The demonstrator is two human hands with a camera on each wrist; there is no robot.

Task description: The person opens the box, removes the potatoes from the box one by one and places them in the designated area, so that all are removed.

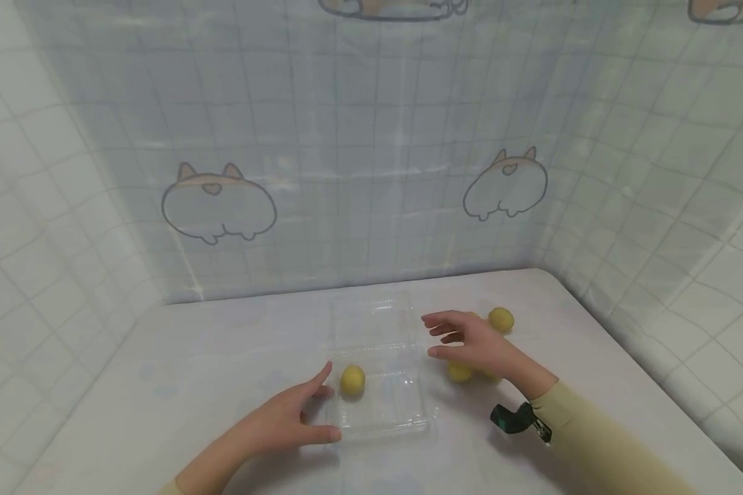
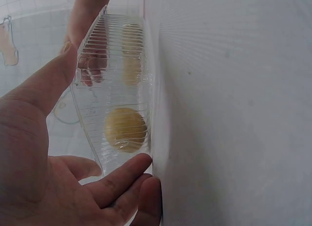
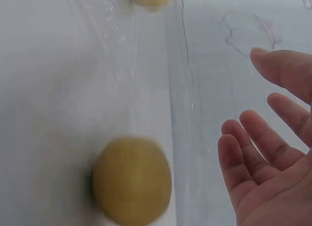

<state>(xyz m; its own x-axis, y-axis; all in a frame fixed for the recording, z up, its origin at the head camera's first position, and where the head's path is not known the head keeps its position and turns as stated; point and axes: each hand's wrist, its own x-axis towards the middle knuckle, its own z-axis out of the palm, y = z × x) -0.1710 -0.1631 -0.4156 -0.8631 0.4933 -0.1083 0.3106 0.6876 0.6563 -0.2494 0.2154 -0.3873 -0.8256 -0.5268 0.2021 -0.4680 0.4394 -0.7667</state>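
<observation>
A clear plastic clamshell box (image 1: 380, 402) lies with its lid (image 1: 371, 320) folded back on the table. One yellow lemon-like fruit (image 1: 352, 380) sits inside, near the box's left wall. My left hand (image 1: 285, 419) is at that wall with fingers and thumb spread; in the left wrist view its fingertips (image 2: 141, 162) are right at the box's edge. Over on the right, my right hand (image 1: 470, 340) hovers above several similar yellow fruits (image 1: 460, 372), partly hiding them. Its fingers are loosely bent and hold nothing. A blurred yellow fruit (image 3: 132, 181) lies below it in the right wrist view.
Another yellow fruit (image 1: 501, 320) lies beyond the right hand. The white table (image 1: 223, 357) meets a curtain (image 1: 371, 206) with a grid and cartoon animals along its back and sides. A dark strap-like device (image 1: 520, 418) hangs at the right sleeve.
</observation>
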